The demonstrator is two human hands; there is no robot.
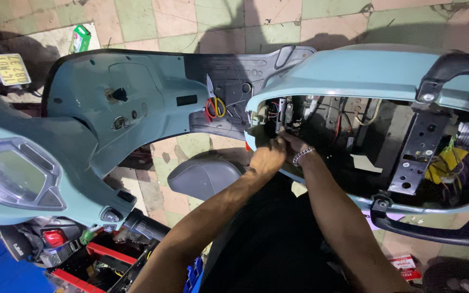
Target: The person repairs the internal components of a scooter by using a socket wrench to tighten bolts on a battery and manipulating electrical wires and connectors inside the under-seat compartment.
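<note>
Fingers (pixel 280 142) of both hands touch wiring (pixel 273 113).

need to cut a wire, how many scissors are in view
1: scissors with red and yellow handles lie on the scooter floorboard, left of both hands. Others may be hidden.

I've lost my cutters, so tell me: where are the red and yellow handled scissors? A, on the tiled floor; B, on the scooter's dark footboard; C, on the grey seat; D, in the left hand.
B: the red and yellow handled scissors lie on the scooter's dark footboard, clear of both hands.

left hand (pixel 267 157), right hand (pixel 293 142) (touching), fingers curled
</note>
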